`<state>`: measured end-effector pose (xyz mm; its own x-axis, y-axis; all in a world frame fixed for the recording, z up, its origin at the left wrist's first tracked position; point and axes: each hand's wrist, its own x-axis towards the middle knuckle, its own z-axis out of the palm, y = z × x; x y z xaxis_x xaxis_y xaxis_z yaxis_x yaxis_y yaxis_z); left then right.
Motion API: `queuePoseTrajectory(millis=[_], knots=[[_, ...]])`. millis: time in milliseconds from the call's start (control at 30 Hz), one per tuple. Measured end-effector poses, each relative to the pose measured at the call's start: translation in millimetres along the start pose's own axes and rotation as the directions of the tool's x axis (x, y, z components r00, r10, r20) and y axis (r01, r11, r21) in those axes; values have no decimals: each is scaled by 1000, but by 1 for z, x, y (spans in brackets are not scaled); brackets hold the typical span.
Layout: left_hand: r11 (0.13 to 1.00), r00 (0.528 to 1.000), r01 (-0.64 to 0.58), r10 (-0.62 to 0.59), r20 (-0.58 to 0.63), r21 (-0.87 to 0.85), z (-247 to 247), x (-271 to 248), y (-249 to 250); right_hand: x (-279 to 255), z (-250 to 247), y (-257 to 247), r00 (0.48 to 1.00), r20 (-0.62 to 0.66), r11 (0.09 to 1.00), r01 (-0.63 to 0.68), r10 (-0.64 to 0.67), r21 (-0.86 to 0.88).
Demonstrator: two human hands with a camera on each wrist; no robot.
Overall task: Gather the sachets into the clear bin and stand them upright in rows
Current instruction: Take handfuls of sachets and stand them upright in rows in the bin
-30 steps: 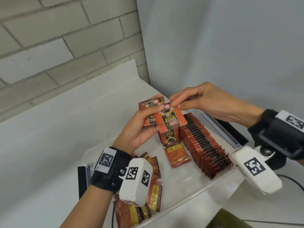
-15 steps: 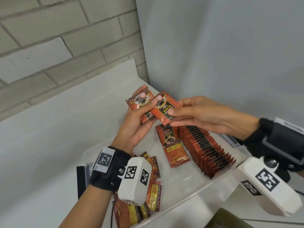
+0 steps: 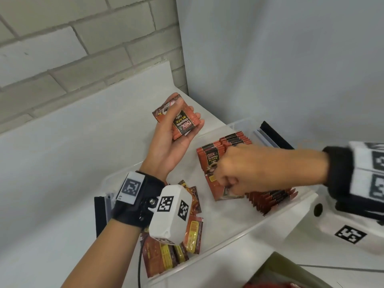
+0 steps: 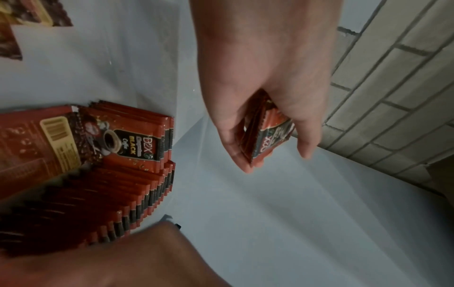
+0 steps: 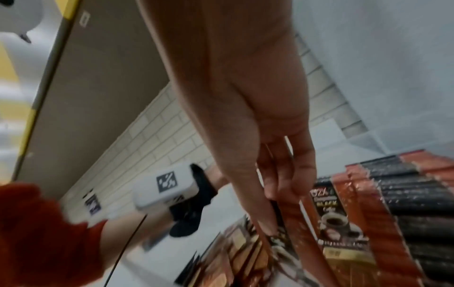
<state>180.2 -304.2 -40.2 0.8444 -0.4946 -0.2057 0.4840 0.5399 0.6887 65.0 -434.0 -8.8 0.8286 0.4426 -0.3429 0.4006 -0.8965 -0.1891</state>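
My left hand (image 3: 178, 142) is raised over the bin's far left corner and grips a small stack of red-and-black coffee sachets (image 3: 185, 123), also seen in the left wrist view (image 4: 270, 136). My right hand (image 3: 226, 179) reaches down into the clear bin (image 3: 239, 239), fingers curled on a sachet lying flat (image 3: 214, 183). Another flat sachet (image 3: 209, 161) lies face up just behind it. Beside them a long row of upright sachets (image 3: 270, 198) fills the bin's right side. Loose sachets (image 3: 193, 235) lie heaped in the bin's near left corner, partly hidden by my left wrist camera.
The bin sits on a white counter (image 3: 62, 163) in a corner between a brick wall and a grey wall. Black-edged latch pieces stick out behind the bin (image 3: 276, 138) and at its left end (image 3: 101, 215). An olive object (image 3: 291, 273) lies below the counter's edge.
My right hand left the sachets it was stacking in my left hand and dropped into the bin onto a flat sachet. My left hand keeps the stack and has tilted it.
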Motion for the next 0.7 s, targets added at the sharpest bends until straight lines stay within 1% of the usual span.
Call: queuePoseTrajectory(millis=[67,100,200,333,433,567,700], knots=[[1000,1000,3,-3,6,3,0,-1,0,5,5,-8,999,33,991,41,-37,-126],[1000,1000,2,-2,8,4,0,-1,1,7,6,-12,997,59,986,60,-52,-156],[1000,1000,-3,3,17,10,0,-3,3,11,10,-18,988,139,981,95,-72,-169],[1000,1000,-1,1,25,8,0,-4,4,15,20,-21,981,176,974,120,-87,-189],[1000,1000,-1,1,22,4,0,-4,3,20,25,-18,978,196,974,115,-76,-196],[1000,1000,5,-5,16,-2,1,-4,4,26,23,-16,982,185,971,89,-48,-221],[1000,1000,11,-11,13,-1,1,-3,3,32,10,-5,996,88,960,21,4,-280]])
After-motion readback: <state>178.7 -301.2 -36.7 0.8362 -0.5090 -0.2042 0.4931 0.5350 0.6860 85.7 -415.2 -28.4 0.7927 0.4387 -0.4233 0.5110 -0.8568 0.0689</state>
